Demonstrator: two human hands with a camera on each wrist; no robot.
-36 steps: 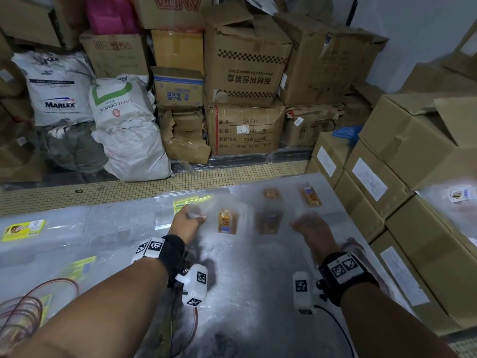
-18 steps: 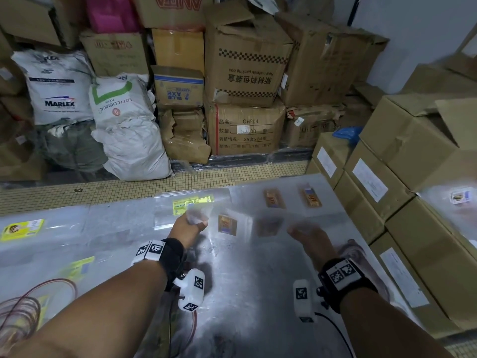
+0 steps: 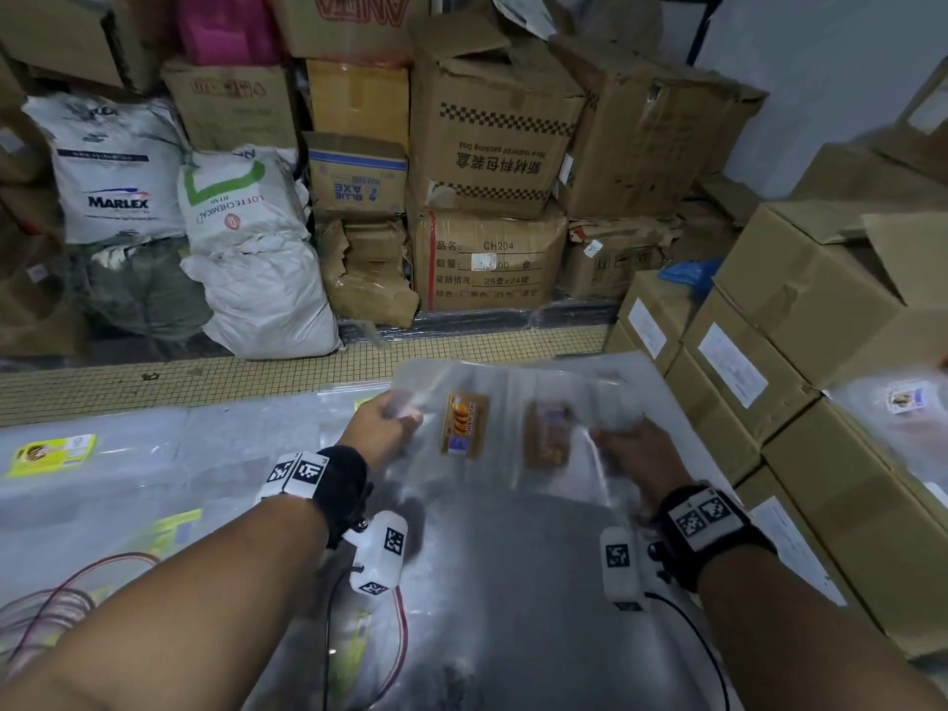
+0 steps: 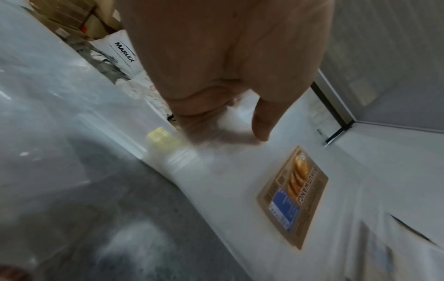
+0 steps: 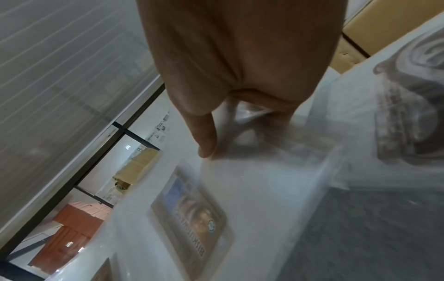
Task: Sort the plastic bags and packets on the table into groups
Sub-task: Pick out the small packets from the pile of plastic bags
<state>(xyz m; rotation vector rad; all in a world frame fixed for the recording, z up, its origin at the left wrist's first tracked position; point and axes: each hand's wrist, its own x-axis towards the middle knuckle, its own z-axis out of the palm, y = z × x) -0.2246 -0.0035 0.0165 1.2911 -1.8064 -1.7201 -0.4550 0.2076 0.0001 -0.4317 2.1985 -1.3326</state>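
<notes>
Both hands hold up a stack of clear plastic bags (image 3: 513, 428) with brown biscuit labels (image 3: 464, 423) above the table's middle. My left hand (image 3: 382, 420) pinches the stack's left edge, thumb on top. My right hand (image 3: 633, 446) grips its right edge. In the left wrist view the left hand (image 4: 228, 117) curls on the bag beside a brown label (image 4: 294, 195). In the right wrist view the right hand (image 5: 230, 133) pinches the clear bags above a blurred label (image 5: 192, 211). More clear bags with yellow-green labels (image 3: 51, 454) lie flat at the left.
The grey table (image 3: 513, 582) carries a red cable loop (image 3: 56, 602) at the near left. Cardboard boxes (image 3: 800, 392) stand along the right edge, with another clear bag (image 3: 908, 402) on top. Stacked cartons (image 3: 487, 146) and white sacks (image 3: 256, 259) fill the floor behind.
Both hands have lifted and tilted the bag stack up off the table and drawn it together. The labelled bags that lay farther back are now hidden behind the raised stack.
</notes>
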